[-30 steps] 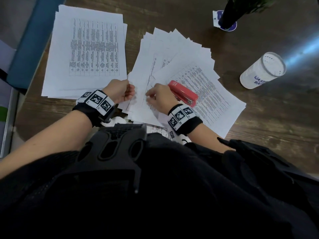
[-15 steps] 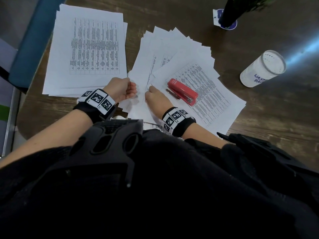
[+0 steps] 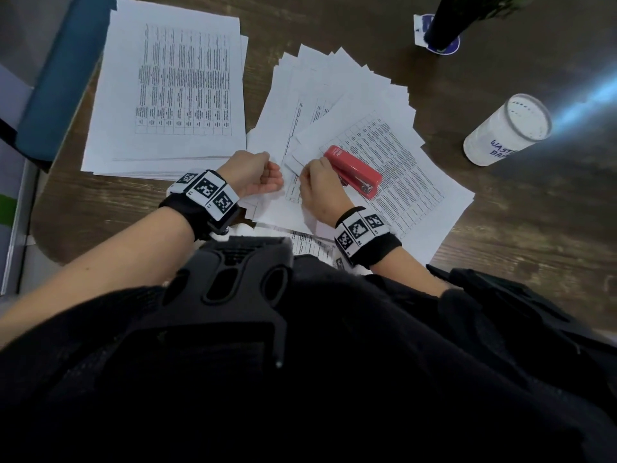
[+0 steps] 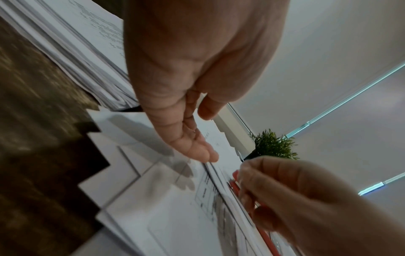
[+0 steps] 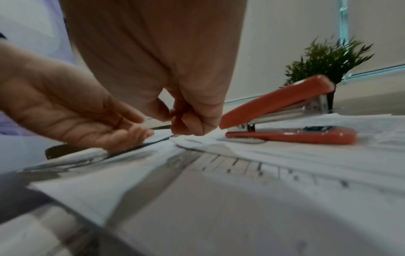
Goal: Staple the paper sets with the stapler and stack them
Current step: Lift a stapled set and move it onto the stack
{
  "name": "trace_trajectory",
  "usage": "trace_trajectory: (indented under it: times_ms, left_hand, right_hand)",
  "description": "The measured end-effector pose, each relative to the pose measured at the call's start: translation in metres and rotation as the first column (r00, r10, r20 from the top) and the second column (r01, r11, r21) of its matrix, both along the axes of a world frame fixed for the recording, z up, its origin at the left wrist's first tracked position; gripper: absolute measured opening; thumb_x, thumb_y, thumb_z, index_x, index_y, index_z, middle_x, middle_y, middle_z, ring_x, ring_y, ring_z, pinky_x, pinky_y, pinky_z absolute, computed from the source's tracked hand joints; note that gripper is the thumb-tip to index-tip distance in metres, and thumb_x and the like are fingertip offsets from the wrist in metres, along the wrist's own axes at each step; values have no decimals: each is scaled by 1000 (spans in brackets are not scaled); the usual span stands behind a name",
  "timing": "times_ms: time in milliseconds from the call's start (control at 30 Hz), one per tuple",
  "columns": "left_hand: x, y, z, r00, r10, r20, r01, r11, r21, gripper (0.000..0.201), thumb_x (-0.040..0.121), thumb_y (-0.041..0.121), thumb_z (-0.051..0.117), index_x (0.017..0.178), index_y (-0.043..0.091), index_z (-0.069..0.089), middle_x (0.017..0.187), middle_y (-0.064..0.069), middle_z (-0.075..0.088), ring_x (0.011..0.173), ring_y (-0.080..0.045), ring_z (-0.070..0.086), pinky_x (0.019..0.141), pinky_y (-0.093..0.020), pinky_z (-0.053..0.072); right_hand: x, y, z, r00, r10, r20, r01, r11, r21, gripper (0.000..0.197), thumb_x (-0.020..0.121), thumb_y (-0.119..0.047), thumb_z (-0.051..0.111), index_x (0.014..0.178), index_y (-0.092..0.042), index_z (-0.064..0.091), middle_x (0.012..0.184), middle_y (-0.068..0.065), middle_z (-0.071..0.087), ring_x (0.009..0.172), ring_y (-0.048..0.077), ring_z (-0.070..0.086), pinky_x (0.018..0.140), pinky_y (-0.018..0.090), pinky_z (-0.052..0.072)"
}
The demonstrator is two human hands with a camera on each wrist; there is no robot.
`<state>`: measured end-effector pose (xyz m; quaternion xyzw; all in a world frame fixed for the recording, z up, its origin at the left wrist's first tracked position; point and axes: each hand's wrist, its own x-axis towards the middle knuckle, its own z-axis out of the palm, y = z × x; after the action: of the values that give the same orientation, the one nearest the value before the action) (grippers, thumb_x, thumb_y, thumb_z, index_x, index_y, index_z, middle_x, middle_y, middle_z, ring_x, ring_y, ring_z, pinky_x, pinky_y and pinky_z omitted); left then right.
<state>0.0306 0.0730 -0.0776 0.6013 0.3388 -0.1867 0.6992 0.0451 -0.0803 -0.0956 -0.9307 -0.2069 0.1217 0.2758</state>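
Loose printed sheets (image 3: 337,105) lie fanned out in the middle of the wooden table (image 3: 521,235). A red stapler (image 3: 354,175) rests on top of them, its jaw a little apart in the right wrist view (image 5: 282,102). My right hand (image 3: 305,172) is just left of the stapler, and its curled fingers (image 5: 188,124) pinch the near corner of a sheet. My left hand (image 3: 273,175) is close beside it, with relaxed fingers (image 4: 203,153) touching the sheets' edge and the thumb held apart. A squared stack of paper sets (image 3: 173,91) lies at the far left.
A white cylindrical container (image 3: 507,128) with blue handwriting stands at the right. A dark pot with a green plant (image 3: 444,25) stands at the back. A blue chair edge (image 3: 56,78) borders the table on the left. My dark clothing hides the near table edge.
My right hand drew back toward me, then came forward again beside the stapler. My left hand shifted slightly right toward it. The stapler and stacks have stayed put.
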Motion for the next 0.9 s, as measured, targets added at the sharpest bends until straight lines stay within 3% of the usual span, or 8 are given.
trace_trajectory:
  times_ms: [67, 133, 233, 333, 533, 700, 800, 900]
  left_hand:
    - [-1, -8, 0, 1000, -22, 4, 22, 999, -45, 33, 105, 19, 35, 87, -1, 55, 86, -14, 62, 78, -22, 64, 60, -23, 59]
    - [-1, -15, 0, 999, -38, 21, 39, 997, -73, 32, 105, 18, 36, 90, -2, 55, 84, -14, 61, 77, -22, 63, 65, -27, 60]
    - [-1, -20, -1, 999, -47, 19, 48, 996, -75, 26, 103, 13, 38, 90, 0, 57, 79, -12, 59, 65, -16, 63, 54, -24, 58]
    - [-2, -19, -3, 999, -35, -14, 34, 995, -92, 29, 102, 10, 37, 80, 1, 54, 74, -12, 58, 60, -17, 63, 53, -24, 57]
    - [-3, -25, -7, 996, -81, -25, 77, 986, -150, 26, 102, 10, 39, 82, 1, 53, 75, -10, 55, 66, -16, 57, 50, -21, 55]
    - [-3, -32, -6, 992, -123, -29, 118, 984, -137, 21, 100, 5, 42, 84, 0, 56, 77, -12, 58, 67, -16, 59, 49, -21, 54]
    - [-2, -33, -6, 995, -99, -32, 92, 981, -170, 20, 101, 6, 41, 89, -1, 55, 77, -11, 56, 63, -15, 56, 51, -23, 57]
    - [-1, -35, -7, 991, -131, -38, 121, 974, -189, 15, 100, 8, 47, 99, -2, 58, 78, -11, 58, 53, -12, 61, 51, -21, 55]
  right_hand:
    - [-3, -2, 9, 999, -5, 40, 1, 995, 101, 12, 96, -2, 47, 98, 7, 56, 102, 22, 52, 82, 20, 42, 70, 20, 30]
    - [-6, 0, 16, 996, 62, 59, -69, 988, 135, 11, 93, -4, 53, 95, 6, 58, 97, 21, 53, 79, 21, 45, 68, 23, 31]
    - [-8, 2, 21, 989, 143, 33, -146, 981, 131, 8, 84, -3, 63, 91, -1, 68, 91, 17, 60, 75, 20, 50, 73, 31, 40]
    - [-10, -5, 19, 995, 101, 20, -103, 984, 148, 13, 82, -4, 68, 93, -6, 74, 91, 12, 68, 73, 17, 55, 77, 32, 47]
    - [-18, -18, 20, 997, 81, 0, -80, 981, 174, 18, 81, -1, 67, 97, -5, 75, 93, 11, 70, 74, 13, 55, 77, 26, 46]
    - [-18, -21, 16, 999, 38, 25, -42, 983, 179, 10, 76, -4, 72, 84, -9, 76, 86, 13, 59, 71, 17, 52, 72, 38, 50]
    - [-15, -23, 18, 999, -28, 37, 20, 979, 203, 6, 75, -9, 77, 80, -11, 74, 85, 8, 60, 70, 13, 51, 73, 39, 51]
    - [-13, -26, 22, 998, -51, 42, 40, 973, 229, 9, 79, -13, 75, 88, -13, 77, 85, 7, 63, 71, 12, 51, 71, 37, 50]
